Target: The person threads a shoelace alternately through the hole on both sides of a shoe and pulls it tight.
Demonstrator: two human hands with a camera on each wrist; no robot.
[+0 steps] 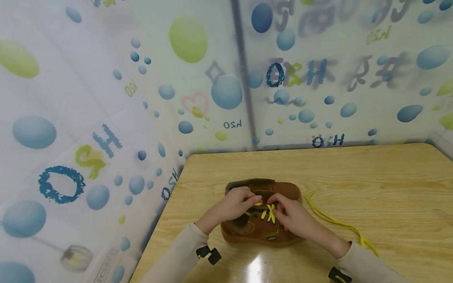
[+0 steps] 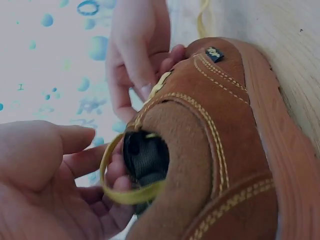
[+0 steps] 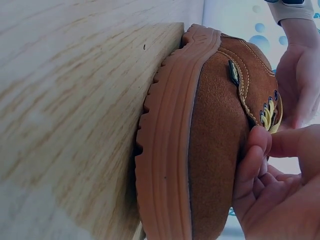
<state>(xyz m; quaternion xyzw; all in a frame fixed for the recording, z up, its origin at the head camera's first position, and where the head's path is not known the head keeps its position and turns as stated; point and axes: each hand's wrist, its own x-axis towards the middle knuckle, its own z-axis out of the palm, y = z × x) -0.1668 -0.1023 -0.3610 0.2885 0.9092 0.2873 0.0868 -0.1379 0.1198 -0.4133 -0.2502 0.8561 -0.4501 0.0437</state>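
Note:
A brown lace-up shoe [image 1: 247,232] with tan stitching stands on the table, its toe to the right. Its yellow shoelace [image 1: 271,214] crosses the front eyelets, and one loop [image 2: 132,196] hangs over the opening beside the dark tongue [image 2: 150,157]. My left hand [image 1: 236,203] is at that opening, its fingers touching the tongue and its thumb apart from them. At the lacing, my right hand [image 1: 293,216] pinches the lace between thumb and fingers. In the right wrist view, these fingertips [image 3: 259,137] sit right beside the laced eyelets.
A long loose end of yellow lace [image 1: 332,221] trails across the wooden table [image 1: 389,184] to the right, passing near my right sleeve [image 1: 368,265]. A patterned wall sheet [image 1: 212,137] borders the table at the back and left.

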